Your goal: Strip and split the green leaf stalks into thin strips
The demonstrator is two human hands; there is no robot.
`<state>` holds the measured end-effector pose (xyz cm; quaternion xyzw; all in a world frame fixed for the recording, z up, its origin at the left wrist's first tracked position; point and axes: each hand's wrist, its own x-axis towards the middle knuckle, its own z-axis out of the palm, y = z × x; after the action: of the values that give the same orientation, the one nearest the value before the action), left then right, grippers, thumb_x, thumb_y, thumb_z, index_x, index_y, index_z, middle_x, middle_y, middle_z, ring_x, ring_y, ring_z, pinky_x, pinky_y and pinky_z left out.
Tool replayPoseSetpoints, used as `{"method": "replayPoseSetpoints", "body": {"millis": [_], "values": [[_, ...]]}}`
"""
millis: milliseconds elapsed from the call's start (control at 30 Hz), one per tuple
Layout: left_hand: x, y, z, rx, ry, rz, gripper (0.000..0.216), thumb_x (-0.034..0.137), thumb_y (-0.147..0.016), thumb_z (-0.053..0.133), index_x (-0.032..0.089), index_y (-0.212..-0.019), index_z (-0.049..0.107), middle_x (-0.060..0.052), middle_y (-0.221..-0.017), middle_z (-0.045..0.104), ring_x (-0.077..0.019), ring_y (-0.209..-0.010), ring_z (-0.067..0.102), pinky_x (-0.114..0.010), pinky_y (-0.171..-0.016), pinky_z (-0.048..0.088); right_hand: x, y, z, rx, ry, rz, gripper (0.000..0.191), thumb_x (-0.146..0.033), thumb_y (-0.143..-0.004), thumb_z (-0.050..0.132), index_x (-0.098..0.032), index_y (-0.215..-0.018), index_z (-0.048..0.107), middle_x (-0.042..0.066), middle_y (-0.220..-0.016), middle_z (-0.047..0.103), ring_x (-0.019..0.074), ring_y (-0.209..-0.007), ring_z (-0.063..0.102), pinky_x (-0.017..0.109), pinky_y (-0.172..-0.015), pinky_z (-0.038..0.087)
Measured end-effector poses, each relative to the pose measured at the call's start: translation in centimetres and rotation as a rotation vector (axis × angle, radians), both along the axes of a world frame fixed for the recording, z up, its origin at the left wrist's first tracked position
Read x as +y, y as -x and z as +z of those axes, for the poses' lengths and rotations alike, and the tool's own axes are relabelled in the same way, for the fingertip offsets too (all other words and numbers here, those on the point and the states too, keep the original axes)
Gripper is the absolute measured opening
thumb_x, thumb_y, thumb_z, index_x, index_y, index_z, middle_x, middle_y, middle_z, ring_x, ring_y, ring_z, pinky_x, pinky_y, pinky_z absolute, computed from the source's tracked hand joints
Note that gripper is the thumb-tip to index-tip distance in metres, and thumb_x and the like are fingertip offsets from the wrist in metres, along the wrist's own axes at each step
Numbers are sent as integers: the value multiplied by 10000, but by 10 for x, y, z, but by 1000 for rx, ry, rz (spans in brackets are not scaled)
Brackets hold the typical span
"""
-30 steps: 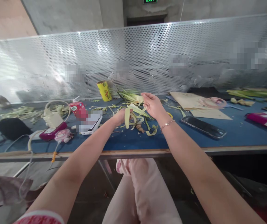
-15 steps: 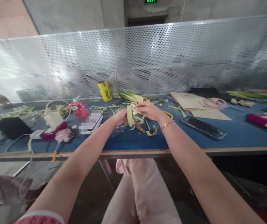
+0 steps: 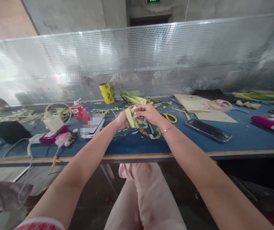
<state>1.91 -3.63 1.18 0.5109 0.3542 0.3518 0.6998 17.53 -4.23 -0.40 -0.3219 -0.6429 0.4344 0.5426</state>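
My left hand (image 3: 121, 120) is closed around one side of a pale green leaf strip (image 3: 129, 117), which is bent into a loop. From the other side my right hand (image 3: 148, 113) pinches the strip between thumb and fingers. Just below the hands lie a brown knotted piece (image 3: 143, 131) and a curled green strip (image 3: 155, 135). A pair of scissors with yellow handles (image 3: 170, 118) rests to the right of my right hand, its blades partly hidden. Behind the hands is a bundle of green and whitish leaves (image 3: 133, 98).
A yellow can-like cylinder (image 3: 106, 93) stands at the back. Left are a red packet (image 3: 79, 111), a white device (image 3: 92, 126), a magenta power bank (image 3: 52, 134) and cables. Right are a phone (image 3: 208, 130) and brown paper (image 3: 196, 107). A perforated metal screen (image 3: 141, 57) bounds the table.
The leaf strip has tilted and shifted slightly left, and now lies more across my left fingers. My right hand has moved a little left, and more of the yellow scissor handles shows.
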Motion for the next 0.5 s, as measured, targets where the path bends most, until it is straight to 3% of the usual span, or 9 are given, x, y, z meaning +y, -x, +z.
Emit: {"method": "replayPoseSetpoints", "body": {"millis": [267, 500], "values": [[2, 1, 2, 9, 37, -66, 628, 653, -856, 344, 118, -879, 672, -85, -625, 639, -184, -582, 603, -280, -571, 473, -5, 3, 4, -272, -127, -133, 154, -231, -629, 750, -181, -754, 674, 29, -756, 660, 150, -676, 587, 322, -685, 473], [-5, -1, 7, 93, 79, -49, 759, 723, -842, 229, 109, -912, 671, -132, -677, 673, -226, -707, 660, -295, -605, 502, -4, 10, 0, -387, -140, -170, 233, -202, -617, 743, -180, -811, 616, 5, -732, 652, 150, -681, 592, 318, -708, 452]]}}
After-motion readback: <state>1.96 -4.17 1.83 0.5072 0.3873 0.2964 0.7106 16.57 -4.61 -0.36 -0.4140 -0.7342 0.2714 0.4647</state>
